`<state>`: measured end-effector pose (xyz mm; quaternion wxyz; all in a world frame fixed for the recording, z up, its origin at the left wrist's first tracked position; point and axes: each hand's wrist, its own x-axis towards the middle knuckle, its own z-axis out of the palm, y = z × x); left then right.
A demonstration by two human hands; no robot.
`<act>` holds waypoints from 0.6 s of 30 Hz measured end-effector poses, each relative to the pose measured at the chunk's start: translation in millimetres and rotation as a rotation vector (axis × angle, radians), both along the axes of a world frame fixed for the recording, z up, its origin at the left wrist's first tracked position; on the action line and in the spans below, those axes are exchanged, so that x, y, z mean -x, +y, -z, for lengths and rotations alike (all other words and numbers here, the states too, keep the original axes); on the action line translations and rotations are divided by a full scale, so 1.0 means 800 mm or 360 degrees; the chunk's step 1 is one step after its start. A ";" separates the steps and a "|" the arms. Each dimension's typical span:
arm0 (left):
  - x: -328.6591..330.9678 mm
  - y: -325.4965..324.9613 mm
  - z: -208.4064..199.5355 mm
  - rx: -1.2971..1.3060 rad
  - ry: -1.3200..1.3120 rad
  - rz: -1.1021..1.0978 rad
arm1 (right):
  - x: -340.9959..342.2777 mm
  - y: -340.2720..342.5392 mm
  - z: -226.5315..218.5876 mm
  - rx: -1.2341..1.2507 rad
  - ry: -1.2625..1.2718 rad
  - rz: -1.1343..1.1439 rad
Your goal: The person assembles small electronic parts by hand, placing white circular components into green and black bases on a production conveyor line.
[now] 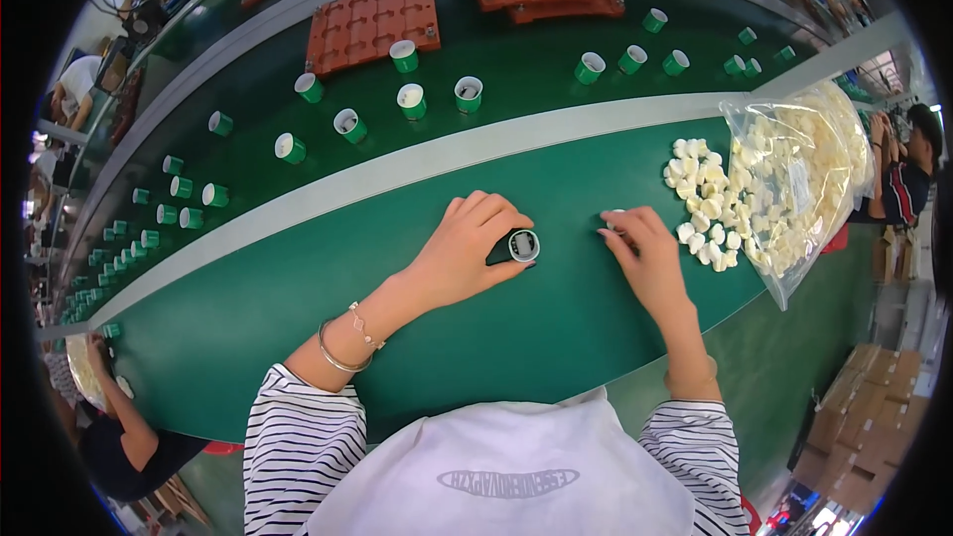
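My left hand (pixel 475 240) is closed around a small round cup (pixel 523 245) with a pale rim, its open end facing up. Something pale and dark shows inside that cup. To the right, apart from it, my right hand (pixel 643 250) pinches a small piece at its fingertips; a sliver of white shows, but the fingers hide most of it. Closest to the right hand lies a loose pile of small cream-white plastic pieces (pixel 710 201), spilling from a clear plastic bag (pixel 794 174) full of the same pieces.
Beyond a pale rail (pixel 437 161), a green conveyor belt (pixel 536 50) carries several green cups (pixel 410 100) and orange-red moulded trays (pixel 374 24). Other people work at the far left and far right (pixel 908 164). Cardboard boxes (pixel 864 417) are stacked at lower right.
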<state>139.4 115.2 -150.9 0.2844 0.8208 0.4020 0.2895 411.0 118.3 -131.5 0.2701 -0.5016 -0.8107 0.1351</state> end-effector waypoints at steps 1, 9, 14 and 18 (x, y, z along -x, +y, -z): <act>0.001 -0.001 0.001 0.0010 -0.0003 -0.0025 | -0.002 0.001 -0.021 0.0261 0.0104 0.0062; -0.004 -0.004 0.006 0.0044 -0.0140 -0.0079 | -0.022 0.016 -0.017 0.0363 0.0018 0.0038; -0.004 -0.003 0.016 -0.0006 -0.0166 -0.0098 | 0.041 0.006 -0.033 0.0491 0.0280 -0.0400; -0.002 -0.001 0.016 0.0014 -0.0194 -0.0066 | 0.068 0.014 -0.037 0.0469 0.0139 -0.0536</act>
